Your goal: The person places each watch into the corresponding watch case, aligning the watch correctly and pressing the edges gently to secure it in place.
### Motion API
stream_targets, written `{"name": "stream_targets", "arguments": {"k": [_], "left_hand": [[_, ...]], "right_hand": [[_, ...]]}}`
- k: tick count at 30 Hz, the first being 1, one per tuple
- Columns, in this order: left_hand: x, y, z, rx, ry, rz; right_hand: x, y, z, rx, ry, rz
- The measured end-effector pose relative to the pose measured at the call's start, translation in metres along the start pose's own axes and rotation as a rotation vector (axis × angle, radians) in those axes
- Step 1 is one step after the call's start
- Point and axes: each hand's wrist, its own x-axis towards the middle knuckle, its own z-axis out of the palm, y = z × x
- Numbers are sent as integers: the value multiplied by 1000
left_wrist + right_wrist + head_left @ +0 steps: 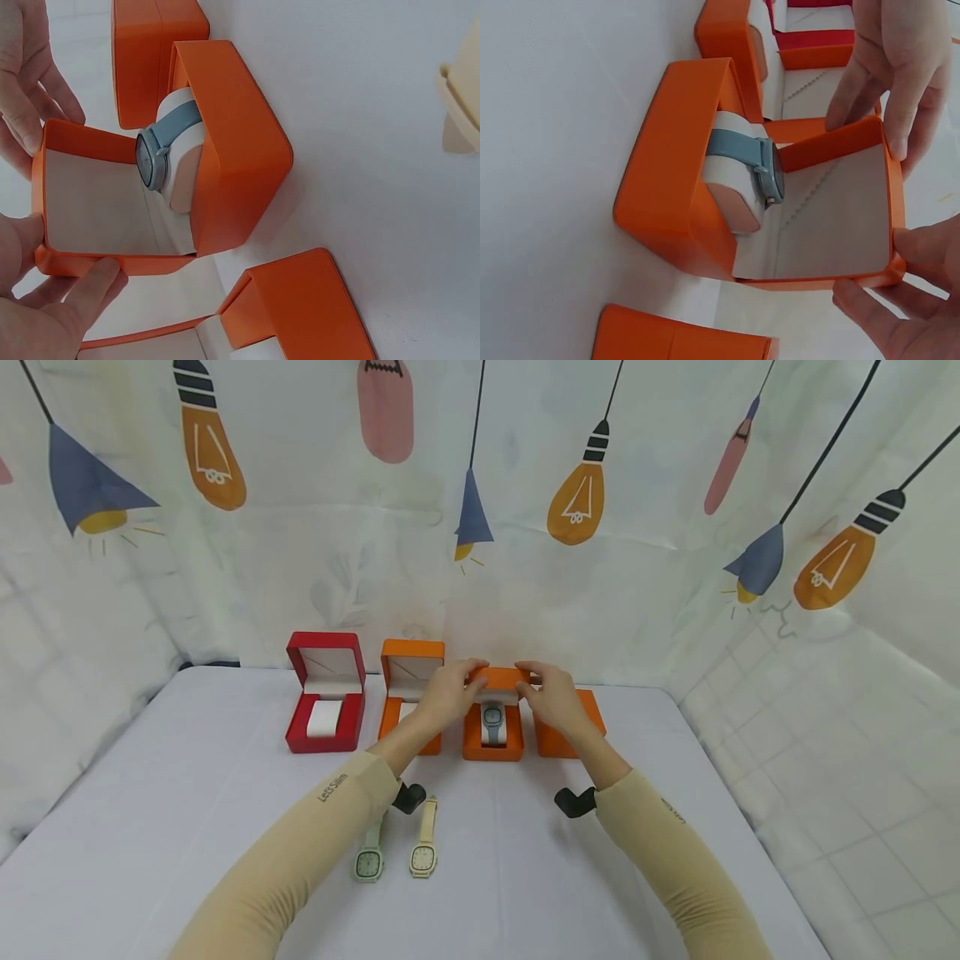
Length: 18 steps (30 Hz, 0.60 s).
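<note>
**Orange watch box lid point(501, 677), part-open, held at both ends by two hands**

Head view: One grey-blue watch point(492, 718), strapped round a white cushion in the base of the orange box point(492, 754), third from the left in a row of four. Left hand point(450, 693) and right hand point(553, 695): apart from each other, each pinching one end of the lid. To the left, one red box point(322, 745) and one open orange box point(432, 746), each with a white cushion. To the right, one closed orange box point(561, 744). Nearer the person, on the white cloth point(637, 893): one green watch point(368, 863), one yellow watch point(423, 859), side by side.

Left wrist view: Left-hand fingers on the lid's front rim and side wall; right hand at the opposite corner. Watch beneath the tilted lid, on its cushion.

Right wrist view: Same grip from the other side. Lid interior pale; watch face turned towards it. Step in hand, as judged: closing the lid over the seated watch. Next move, as judged: lower the lid evenly from both corners, fingertips kept out of the seam, watch case clear of the rim.
</note>
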Motion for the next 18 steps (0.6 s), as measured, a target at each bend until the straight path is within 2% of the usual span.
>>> {"name": "stream_targets", "arguments": {"k": [18], "left_hand": [[-3,-3,1,55,-11,38]], "right_hand": [[-3,2,3,-13,9,-29]]}}
